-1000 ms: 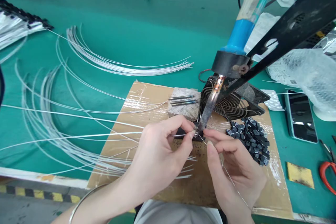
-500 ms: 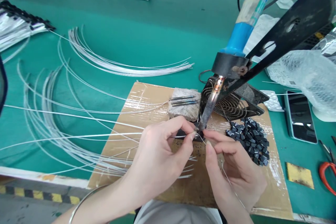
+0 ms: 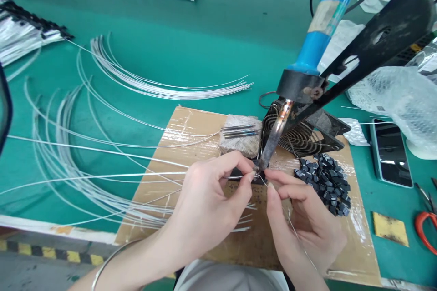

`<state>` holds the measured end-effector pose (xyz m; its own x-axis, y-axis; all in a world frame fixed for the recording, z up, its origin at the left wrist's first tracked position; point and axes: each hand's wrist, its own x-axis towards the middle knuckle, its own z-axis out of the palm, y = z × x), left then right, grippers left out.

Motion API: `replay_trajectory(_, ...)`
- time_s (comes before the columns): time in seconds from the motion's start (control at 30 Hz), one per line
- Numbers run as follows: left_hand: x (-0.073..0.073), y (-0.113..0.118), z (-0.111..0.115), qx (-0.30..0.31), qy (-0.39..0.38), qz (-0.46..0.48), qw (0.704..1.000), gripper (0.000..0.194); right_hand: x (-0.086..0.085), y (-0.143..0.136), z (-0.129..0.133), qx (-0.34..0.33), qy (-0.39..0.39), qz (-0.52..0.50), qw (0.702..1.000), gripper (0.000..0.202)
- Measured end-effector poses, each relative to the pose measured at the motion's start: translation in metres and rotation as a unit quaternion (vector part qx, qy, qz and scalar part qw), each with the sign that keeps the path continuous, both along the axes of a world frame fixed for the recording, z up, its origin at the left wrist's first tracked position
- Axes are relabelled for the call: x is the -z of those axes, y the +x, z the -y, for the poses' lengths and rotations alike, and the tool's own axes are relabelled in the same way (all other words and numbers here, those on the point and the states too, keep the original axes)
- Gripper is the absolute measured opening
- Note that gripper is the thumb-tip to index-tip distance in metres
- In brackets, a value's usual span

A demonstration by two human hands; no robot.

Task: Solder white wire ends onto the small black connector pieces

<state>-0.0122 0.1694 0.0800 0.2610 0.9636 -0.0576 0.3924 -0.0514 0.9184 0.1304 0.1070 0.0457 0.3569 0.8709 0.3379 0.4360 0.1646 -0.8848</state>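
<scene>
Just under the soldering iron's tip, my left hand (image 3: 213,195) pinches a thin white wire (image 3: 164,174) between thumb and forefinger. The wire's end meets the hot-tip area, but the fingers partly hide the exact contact. From the right, my right hand (image 3: 307,213) pinches a thin strand of solder wire (image 3: 300,241) whose free end points at the same spot. The soldering iron (image 3: 283,113) has a blue handle and is clamped in a black bracket (image 3: 382,36), tip down. A wrapped block (image 3: 239,149) with several dark-tipped wires on it sits behind my left hand.
Cardboard (image 3: 184,132) covers the green bench (image 3: 218,32). Small black housings (image 3: 324,182) lie piled right of a black fan (image 3: 300,132). Loose white wires (image 3: 153,86) spread left. Farther right are a phone (image 3: 391,152), a yellow sponge (image 3: 390,228) and red-handled scissors (image 3: 425,232).
Both hands, the wire and the solder hold practically the same positions. The whole view has shifted very slightly.
</scene>
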Motion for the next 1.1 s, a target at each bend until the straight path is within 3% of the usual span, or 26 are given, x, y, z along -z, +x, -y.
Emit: replay_trajectory(1.1,0.0029,-0.0012,0.0028,0.002,0.021,-0.005,1.000,0.018,0.0014,-0.0040,-0.0014,0.011,0.027,0.008,1.000,0.010)
